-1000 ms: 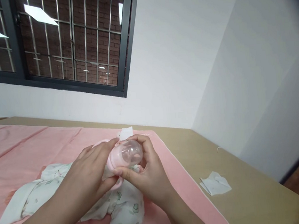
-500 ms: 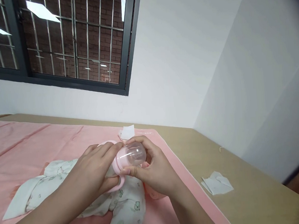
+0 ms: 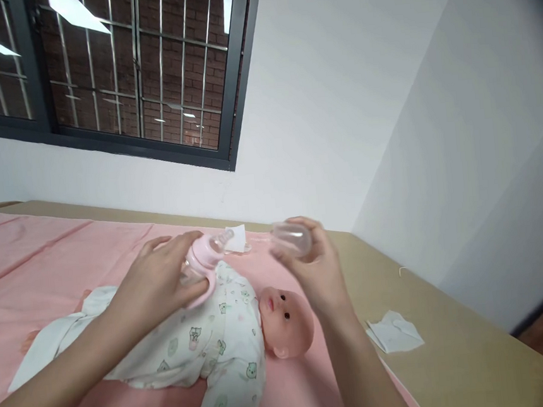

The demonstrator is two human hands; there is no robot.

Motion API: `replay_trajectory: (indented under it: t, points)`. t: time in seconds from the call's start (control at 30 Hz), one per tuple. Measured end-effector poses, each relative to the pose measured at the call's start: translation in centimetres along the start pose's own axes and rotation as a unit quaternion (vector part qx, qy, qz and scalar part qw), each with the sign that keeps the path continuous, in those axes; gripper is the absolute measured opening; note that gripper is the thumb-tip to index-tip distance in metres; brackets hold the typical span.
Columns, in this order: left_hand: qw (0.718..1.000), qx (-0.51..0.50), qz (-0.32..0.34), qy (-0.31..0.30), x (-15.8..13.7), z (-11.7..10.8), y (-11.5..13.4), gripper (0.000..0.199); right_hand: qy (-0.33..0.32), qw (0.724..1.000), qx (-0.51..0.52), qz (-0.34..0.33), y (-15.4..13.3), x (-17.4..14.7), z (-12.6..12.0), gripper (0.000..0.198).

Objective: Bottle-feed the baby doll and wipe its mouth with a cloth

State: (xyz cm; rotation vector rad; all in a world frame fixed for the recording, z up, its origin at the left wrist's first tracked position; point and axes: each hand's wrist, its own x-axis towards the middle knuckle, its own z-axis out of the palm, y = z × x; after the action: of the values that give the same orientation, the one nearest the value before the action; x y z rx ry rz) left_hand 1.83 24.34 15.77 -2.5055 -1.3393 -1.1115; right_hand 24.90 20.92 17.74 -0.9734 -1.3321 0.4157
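Note:
My left hand (image 3: 166,273) is wrapped round a pink-collared baby bottle (image 3: 203,254) with handles, tilted so its clear nipple points up and right. In my right hand (image 3: 317,263) is the clear bottle cap (image 3: 292,238), slightly blurred and apart from the bottle. Beneath both hands a baby doll (image 3: 230,334) lies on its back, dressed in white clothes printed with small animals. Its bare head lies to the right, just below my right hand, and its feet point left.
A pink mat (image 3: 33,256) lies under the doll on a wooden surface (image 3: 377,276). Crumpled white tissue (image 3: 395,332) rests at the right, and a small white paper (image 3: 236,238) lies near the mat's far edge. Behind stand a white wall (image 3: 314,98) and a barred window (image 3: 136,69).
The clear cap has come off the bottle. My right hand has carried it up and to the right, uncovering the nipple and the doll's head. My left hand has kept the bottle.

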Motion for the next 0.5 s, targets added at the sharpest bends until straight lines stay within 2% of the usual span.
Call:
replay_trajectory:
  t: [0.1,0.23,0.37,0.43,0.5]
  points:
    - [0.996,-0.005,-0.092,0.009,1.3,-0.3,-2.1,0.045,0.081,0.996,-0.042,-0.013,3.7,2.8,-3.4,0.058]
    - [0.978,0.009,-0.205,0.018,2.6,0.3,-5.5,0.049,0.084,0.979,-0.175,0.06,12.6,5.1,-7.2,0.068]
    - [0.964,-0.037,-0.262,0.004,3.2,1.7,-8.3,0.064,0.049,0.941,-0.316,0.113,21.6,3.8,-9.0,0.072]
    - [0.959,-0.051,-0.277,-0.006,3.4,2.5,-9.3,0.069,0.021,0.919,-0.375,0.117,24.6,2.8,-9.6,0.069]
    - [0.954,-0.065,-0.293,-0.015,3.5,3.3,-10.2,0.073,0.009,0.909,-0.403,0.104,26.4,2.0,-10.0,0.064]
